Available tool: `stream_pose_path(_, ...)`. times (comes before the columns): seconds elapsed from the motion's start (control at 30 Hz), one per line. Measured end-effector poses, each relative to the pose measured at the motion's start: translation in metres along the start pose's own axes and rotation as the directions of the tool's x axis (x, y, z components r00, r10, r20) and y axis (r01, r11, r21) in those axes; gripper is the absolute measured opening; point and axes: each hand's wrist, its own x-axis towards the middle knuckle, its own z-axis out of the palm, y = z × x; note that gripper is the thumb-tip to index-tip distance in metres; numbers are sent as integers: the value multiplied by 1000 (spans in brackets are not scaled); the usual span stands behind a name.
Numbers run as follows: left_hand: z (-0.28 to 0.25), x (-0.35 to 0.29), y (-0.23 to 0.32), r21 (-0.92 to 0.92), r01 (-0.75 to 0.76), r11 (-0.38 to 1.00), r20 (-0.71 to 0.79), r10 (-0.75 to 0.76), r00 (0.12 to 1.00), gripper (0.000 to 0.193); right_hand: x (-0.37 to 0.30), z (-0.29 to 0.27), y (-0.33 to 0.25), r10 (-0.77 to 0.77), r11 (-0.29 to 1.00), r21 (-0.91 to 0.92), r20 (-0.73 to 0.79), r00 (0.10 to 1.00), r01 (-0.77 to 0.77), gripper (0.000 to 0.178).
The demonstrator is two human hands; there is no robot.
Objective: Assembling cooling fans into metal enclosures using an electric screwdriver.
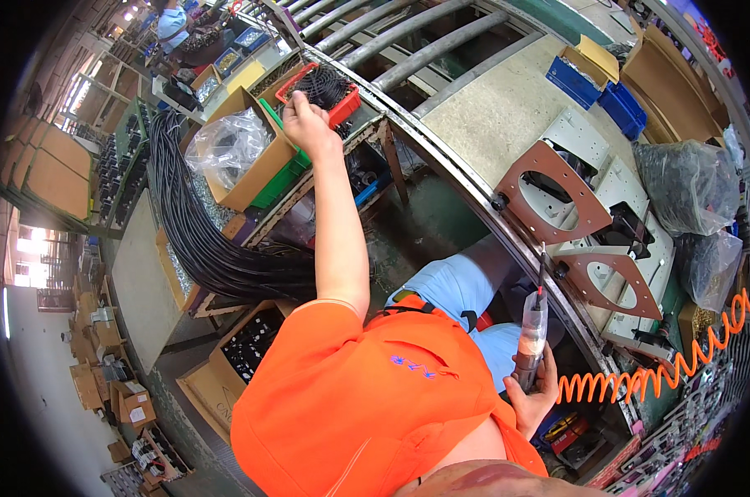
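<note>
My left hand (308,126) reaches out to a red bin (347,106) filled with thin black strands, perhaps cords (323,85). Its fingers are curled together at the bin's near left edge; what they hold, if anything, I cannot make out. Close to my body on the right, my right hand (536,393) is wrapped round a power screwdriver (530,340). The tool has a clear wrapped sleeve, and its long dark bit points up and away. Just beyond the bit stand brown plates with large round openings (549,192) (608,283), fixed to pale metal panels (631,195).
A cardboard box with clear plastic bags (230,149) stands left of my arm, beside a thick bundle of black cables (184,224). An orange coiled hose (665,377) stretches along the right. Blue bins (575,81) sit on the bench, and metal rollers (437,51) run beyond it.
</note>
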Motion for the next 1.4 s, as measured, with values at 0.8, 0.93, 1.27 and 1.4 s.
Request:
stream_pose_path(0.8,94,-351,8,333,-286,898,749,-436,-498,14,-127,-3,4,74,987,162,-545,835,18,86)
stream_pose_path(0.93,125,-357,21,255,-310,916,808,-378,-453,12,-113,-1,3,-26,998,31,-554,832,53,86)
stream_pose_path(1.27,121,-340,8,351,-251,902,865,-415,-283,16,-78,2,-16,6,990,123,-501,865,64,85)
stream_pose_path(1.4,126,-340,9,375,-281,884,848,-449,-280,17,-68,2,-12,-71,986,89,-538,840,141,84)
